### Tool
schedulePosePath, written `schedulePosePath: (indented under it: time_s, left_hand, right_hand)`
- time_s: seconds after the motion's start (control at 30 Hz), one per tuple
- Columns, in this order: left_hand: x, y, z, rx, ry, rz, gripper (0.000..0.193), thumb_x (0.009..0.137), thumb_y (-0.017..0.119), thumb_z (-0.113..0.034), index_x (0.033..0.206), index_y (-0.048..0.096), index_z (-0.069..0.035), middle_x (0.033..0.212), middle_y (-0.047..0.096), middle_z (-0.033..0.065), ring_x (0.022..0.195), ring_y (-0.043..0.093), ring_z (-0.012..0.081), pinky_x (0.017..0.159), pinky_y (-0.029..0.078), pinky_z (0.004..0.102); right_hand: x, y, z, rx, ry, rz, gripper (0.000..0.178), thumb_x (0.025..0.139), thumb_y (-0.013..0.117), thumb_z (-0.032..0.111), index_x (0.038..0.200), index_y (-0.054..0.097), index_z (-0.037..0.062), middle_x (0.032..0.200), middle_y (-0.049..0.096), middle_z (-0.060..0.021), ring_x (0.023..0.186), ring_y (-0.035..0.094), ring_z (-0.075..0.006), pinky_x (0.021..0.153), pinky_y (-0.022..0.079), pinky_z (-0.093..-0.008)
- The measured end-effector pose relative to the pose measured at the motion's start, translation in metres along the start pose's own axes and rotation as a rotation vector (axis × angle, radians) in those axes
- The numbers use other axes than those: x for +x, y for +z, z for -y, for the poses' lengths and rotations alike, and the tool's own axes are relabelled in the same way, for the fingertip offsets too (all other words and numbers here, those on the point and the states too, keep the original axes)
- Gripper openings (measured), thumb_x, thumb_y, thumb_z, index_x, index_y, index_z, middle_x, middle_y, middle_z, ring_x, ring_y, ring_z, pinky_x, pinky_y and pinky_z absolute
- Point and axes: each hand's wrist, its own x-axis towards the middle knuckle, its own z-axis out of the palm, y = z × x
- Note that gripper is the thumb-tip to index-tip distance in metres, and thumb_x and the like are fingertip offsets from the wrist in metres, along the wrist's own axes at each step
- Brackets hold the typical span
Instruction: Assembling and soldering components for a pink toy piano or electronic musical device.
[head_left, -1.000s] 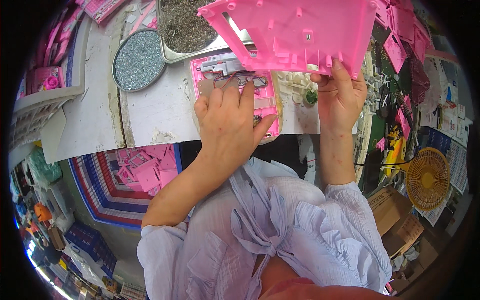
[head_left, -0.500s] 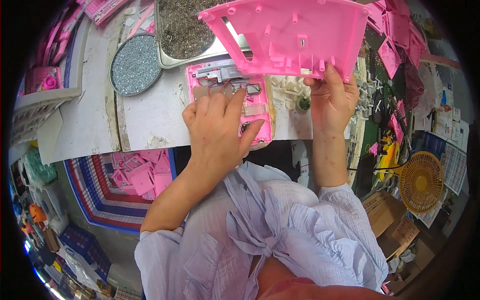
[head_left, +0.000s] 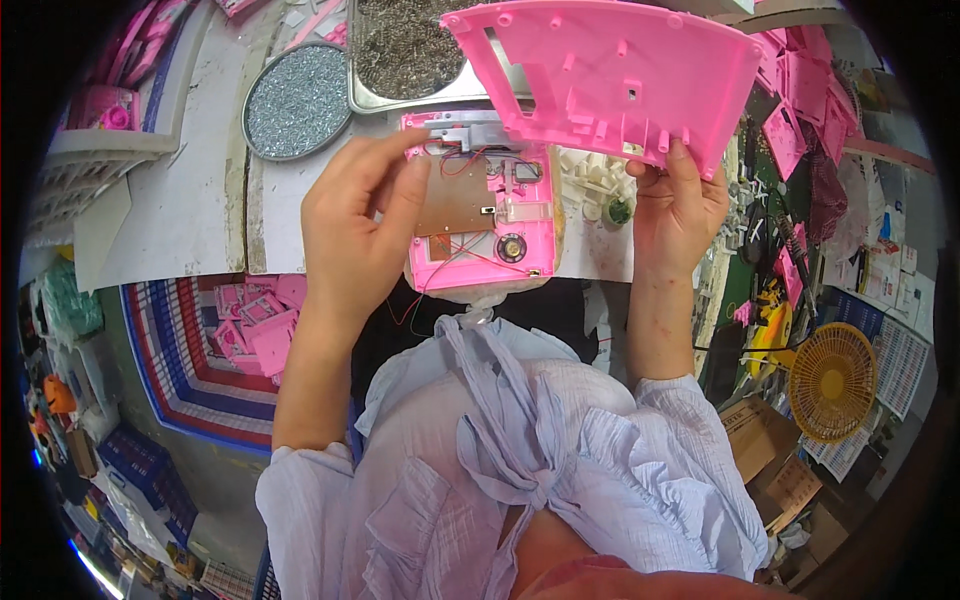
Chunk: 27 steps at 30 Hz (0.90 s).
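A pink plastic casing (head_left: 480, 271) lies face up at the table's front edge. Inside it are a brown circuit board (head_left: 452, 198), a grey plastic mechanism (head_left: 480, 136), a round black speaker (head_left: 511, 247) and thin red and dark wires. My left hand (head_left: 362, 215) is at the casing's left side, thumb apart and forefinger stretched to the upper left corner by the grey mechanism; whether it touches cannot be made out. My right hand (head_left: 678, 215) pinches the lower right edge of a large pink panel (head_left: 610, 70), held up tilted, its posts and cutouts facing me.
A round tray of small silvery screws (head_left: 297, 103) and a metal tray of darker small parts (head_left: 410, 45) stand at the back. Small white plastic pieces (head_left: 590, 180) lie right of the casing. A striped basket (head_left: 185, 385) holds pink parts below left. A yellow fan (head_left: 832, 382) stands right.
My left hand has lifted off the circuit board and moved left, uncovering the board, wires and speaker. My right hand still holds the panel; the whole view has shifted slightly.
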Motion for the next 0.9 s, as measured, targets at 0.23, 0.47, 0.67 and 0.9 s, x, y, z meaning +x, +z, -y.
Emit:
schedulePosePath:
  time_s: [0.23, 0.47, 0.67, 0.9]
  left_hand:
    - [-0.006, 0.024, 0.011, 0.533, 0.469, 0.127, 0.031, 0.081, 0.076, -0.022, 0.110, 0.073, -0.010, 0.090, 0.056, 0.0014, 0.086, 0.054, 0.0213, 0.080, 0.038, 0.0397]
    - [0.000, 0.033, 0.015, 0.543, 0.486, 0.125, 0.031, 0.083, 0.075, -0.021, 0.112, 0.074, -0.009, 0.089, 0.054, 0.0021, 0.085, 0.054, 0.0215, 0.081, 0.036, 0.0394]
    - [-0.001, 0.035, 0.014, 0.506, 0.466, 0.117, 0.030, 0.083, 0.074, -0.020, 0.111, 0.073, -0.008, 0.088, 0.054, 0.0028, 0.086, 0.054, 0.0219, 0.080, 0.037, 0.0395]
    - [-0.006, 0.034, 0.010, 0.416, 0.448, 0.104, 0.029, 0.083, 0.075, -0.017, 0.110, 0.073, -0.008, 0.088, 0.057, 0.0037, 0.084, 0.055, 0.0225, 0.080, 0.037, 0.0391]
  right_hand:
    - [-0.008, 0.008, -0.001, -0.123, -0.202, 0.068, 0.016, 0.098, 0.064, 0.002, 0.112, 0.070, -0.0035, 0.102, 0.073, -0.0115, 0.085, 0.070, -0.0179, 0.068, 0.063, -0.0367]
    - [-0.008, 0.006, 0.000, -0.125, -0.187, 0.063, 0.016, 0.099, 0.064, 0.003, 0.112, 0.070, -0.0029, 0.101, 0.072, -0.0106, 0.085, 0.070, -0.0179, 0.068, 0.063, -0.0360]
    - [-0.003, 0.009, -0.001, -0.102, -0.138, 0.016, 0.016, 0.098, 0.065, 0.002, 0.113, 0.069, -0.0024, 0.100, 0.072, -0.0106, 0.083, 0.070, -0.0171, 0.067, 0.063, -0.0354]
    - [0.002, 0.005, -0.003, -0.075, -0.119, 0.008, 0.016, 0.098, 0.064, 0.002, 0.112, 0.069, -0.0021, 0.100, 0.072, -0.0106, 0.083, 0.070, -0.0177, 0.067, 0.063, -0.0357]
